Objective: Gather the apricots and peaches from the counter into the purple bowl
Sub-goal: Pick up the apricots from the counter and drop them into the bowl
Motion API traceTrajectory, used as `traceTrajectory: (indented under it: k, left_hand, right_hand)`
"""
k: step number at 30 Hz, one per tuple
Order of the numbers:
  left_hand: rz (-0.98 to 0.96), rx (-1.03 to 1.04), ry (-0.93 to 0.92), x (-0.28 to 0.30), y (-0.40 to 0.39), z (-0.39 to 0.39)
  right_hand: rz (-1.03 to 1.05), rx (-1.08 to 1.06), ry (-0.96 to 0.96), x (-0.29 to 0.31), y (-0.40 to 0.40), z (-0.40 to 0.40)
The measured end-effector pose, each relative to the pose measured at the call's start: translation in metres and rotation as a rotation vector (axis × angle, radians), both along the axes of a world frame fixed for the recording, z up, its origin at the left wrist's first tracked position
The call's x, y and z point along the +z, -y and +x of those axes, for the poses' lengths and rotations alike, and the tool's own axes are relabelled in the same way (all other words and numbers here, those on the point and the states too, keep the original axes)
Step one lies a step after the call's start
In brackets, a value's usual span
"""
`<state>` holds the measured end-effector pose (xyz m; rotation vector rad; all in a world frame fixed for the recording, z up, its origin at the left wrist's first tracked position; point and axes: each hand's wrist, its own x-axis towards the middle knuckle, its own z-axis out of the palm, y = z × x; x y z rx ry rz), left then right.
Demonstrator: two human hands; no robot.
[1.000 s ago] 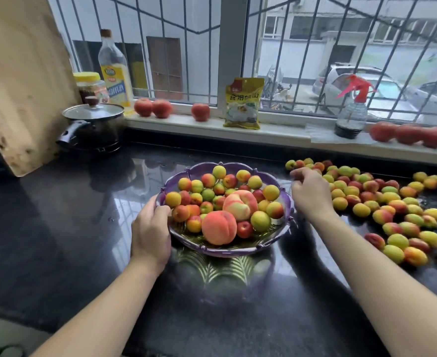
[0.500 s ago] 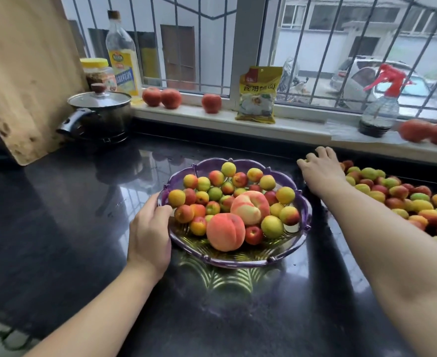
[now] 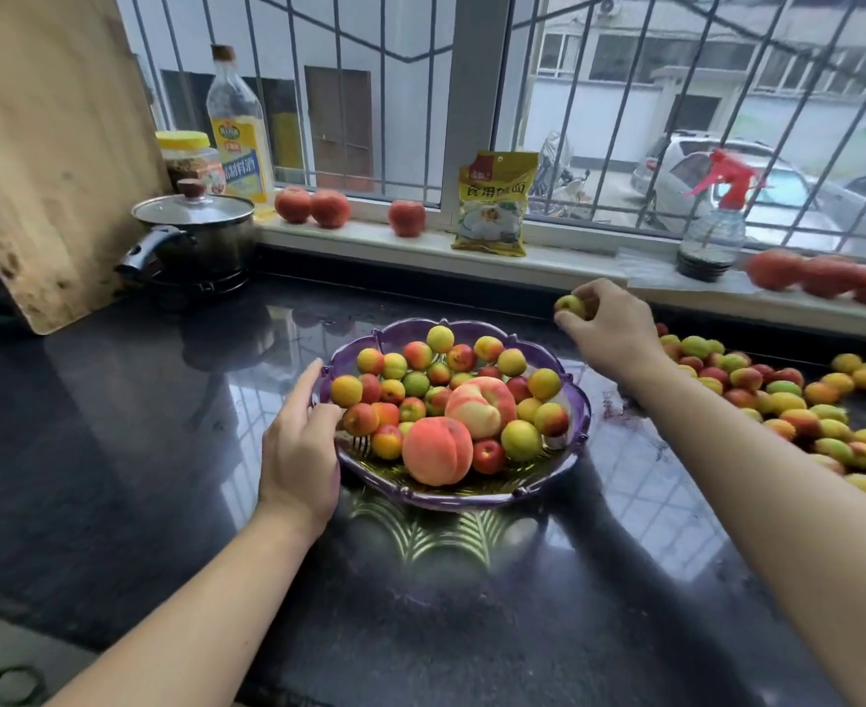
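Glossy black stone-like counter mirroring the window, translucent ribbed purple bowl of glass or plastic, worn rough wooden board, shiny metal pot with glass lid, clear plastic bottle, crinkled glossy packet

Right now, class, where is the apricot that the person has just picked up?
In the head view, the apricot is pinched in the right hand, held above the dark counter just behind and right of the purple bowl, below the windowsill.

1. The left hand rests low, palm inward, fingers straight, thumb up, forearm reaching in from bottom left.
2. The right hand is raised, fingers curled in a pinch, forearm entering from the right.
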<state>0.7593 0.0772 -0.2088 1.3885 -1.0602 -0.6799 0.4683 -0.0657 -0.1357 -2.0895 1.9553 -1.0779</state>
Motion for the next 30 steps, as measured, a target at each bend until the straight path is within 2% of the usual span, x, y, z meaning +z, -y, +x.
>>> traceTrajectory:
  k: [3,5,7,12,16,19,22,26,30]
  left_hand:
    - [0.029,-0.010,-0.016,0.000,-0.001,0.000]
    - [0.047,-0.012,-0.035,0.001,-0.002,0.002]
    - [0.057,-0.003,-0.078,0.002,-0.005,0.004]
    - [0.042,0.033,-0.156,0.006,-0.009,0.004]
    - [0.015,0.035,-0.171,0.006,-0.009,0.002]
    - [-0.001,0.030,-0.147,0.005,-0.006,-0.001]
    - [0.013,0.005,-0.095,0.001,-0.003,-0.001]
    - [0.007,-0.011,-0.032,0.002,-0.002,-0.003]
    - [-0.029,-0.002,-0.001,0.002,-0.004,-0.007]
  right_hand:
    - [0.020,0.190,0.384,0.017,-0.067,0.006]
    - [0.026,0.294,0.442,0.014,-0.105,0.011]
    - [0.034,0.340,0.400,-0.002,-0.127,0.017]
    - [0.003,0.299,0.177,-0.034,-0.144,0.021]
    - [0.056,0.352,0.152,-0.037,-0.146,0.013]
    - [-0.024,0.358,0.095,-0.038,-0.145,0.014]
    - [-0.160,0.245,0.178,-0.038,-0.143,0.017]
    - [-0.163,0.036,0.443,-0.049,-0.132,0.012]
    - [-0.241,-0.106,0.486,-0.042,-0.126,0.009]
